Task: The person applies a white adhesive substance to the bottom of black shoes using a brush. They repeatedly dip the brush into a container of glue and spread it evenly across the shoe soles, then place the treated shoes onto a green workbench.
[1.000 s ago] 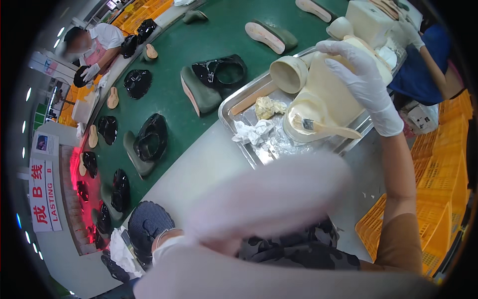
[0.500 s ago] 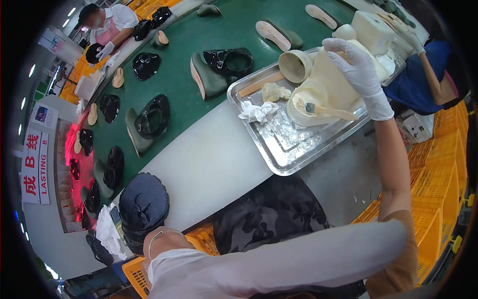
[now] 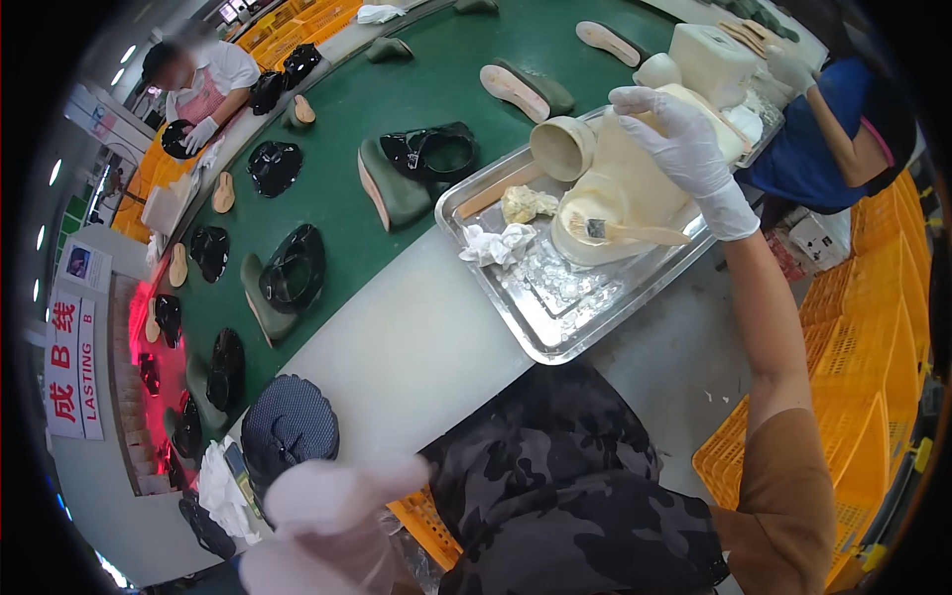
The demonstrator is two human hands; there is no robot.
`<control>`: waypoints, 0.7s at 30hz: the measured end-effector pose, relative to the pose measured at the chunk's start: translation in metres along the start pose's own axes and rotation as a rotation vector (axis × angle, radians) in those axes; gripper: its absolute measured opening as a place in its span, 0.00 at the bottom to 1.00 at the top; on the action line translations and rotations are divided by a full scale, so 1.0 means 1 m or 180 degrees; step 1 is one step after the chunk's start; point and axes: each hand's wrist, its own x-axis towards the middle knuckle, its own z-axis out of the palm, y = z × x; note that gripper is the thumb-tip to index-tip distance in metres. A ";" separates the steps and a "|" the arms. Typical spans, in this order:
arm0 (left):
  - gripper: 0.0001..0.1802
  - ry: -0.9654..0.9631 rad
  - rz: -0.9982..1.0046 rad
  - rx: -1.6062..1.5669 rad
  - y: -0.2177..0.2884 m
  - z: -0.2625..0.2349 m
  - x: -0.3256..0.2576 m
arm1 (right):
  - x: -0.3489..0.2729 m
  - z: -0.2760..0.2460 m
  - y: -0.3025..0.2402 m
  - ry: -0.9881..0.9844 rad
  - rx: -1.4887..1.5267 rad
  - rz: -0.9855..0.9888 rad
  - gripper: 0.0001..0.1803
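Note:
My right hand, in a white glove, is over a cream plastic container on a metal tray. Its fingers are bent and apart from the thumb, with nothing seen between them. Below it a glue-coated pot carries a flat brush across its rim. A small cream cup, a yellowish crumpled lump and crumpled white tissue are beside the pot. My left hand, white and smeared by motion, is low, near a dark dotted round cushion; its grip cannot be made out.
On the green conveyor belt lie green shoe lasts with pale soles and glossy black shoe uppers. Yellow crates stand at the right. One person works at the far left, another in blue at the right.
My left arm has swung back from across my lap to the lower left. My right hand stays over the container. The view has shifted slightly.

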 end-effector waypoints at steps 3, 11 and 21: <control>0.17 -0.0085 -0.0054 -0.0035 -0.003 -0.008 -0.002 | -0.002 -0.007 0.005 0.0018 -0.0099 0.0084 0.14; 0.20 -0.0088 -0.0507 0.0839 0.026 -0.009 -0.028 | 0.003 0.001 0.006 0.0027 -0.0091 -0.0014 0.14; 0.23 0.2548 -0.0157 0.3614 -0.018 0.002 -0.104 | -0.013 0.015 -0.054 -0.0076 -0.0405 -0.1021 0.13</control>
